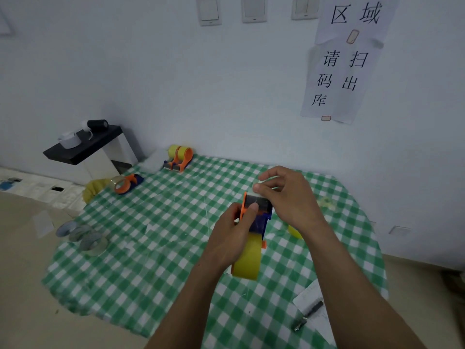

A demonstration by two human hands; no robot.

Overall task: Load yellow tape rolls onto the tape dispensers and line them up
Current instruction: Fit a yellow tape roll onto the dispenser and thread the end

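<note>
My left hand (232, 238) grips an orange and blue tape dispenser (259, 217) with a yellow tape roll (247, 260) mounted on it, held above the green checked tablecloth (156, 248). My right hand (284, 195) pinches the loose tape end at the dispenser's front blade. A loaded dispenser with yellow tape (179, 157) stands at the table's far edge by the wall. Another dispenser (127, 183) holding a clear roll lies at the far left corner. Part of another yellow roll (295, 231) shows under my right wrist.
Several clear tape rolls (84, 238) lie at the left edge of the table. A crumpled tape scrap (327, 202) sits at the right. Papers and a pen (308, 316) lie at the near right corner. A black shelf (83, 144) stands beside the table.
</note>
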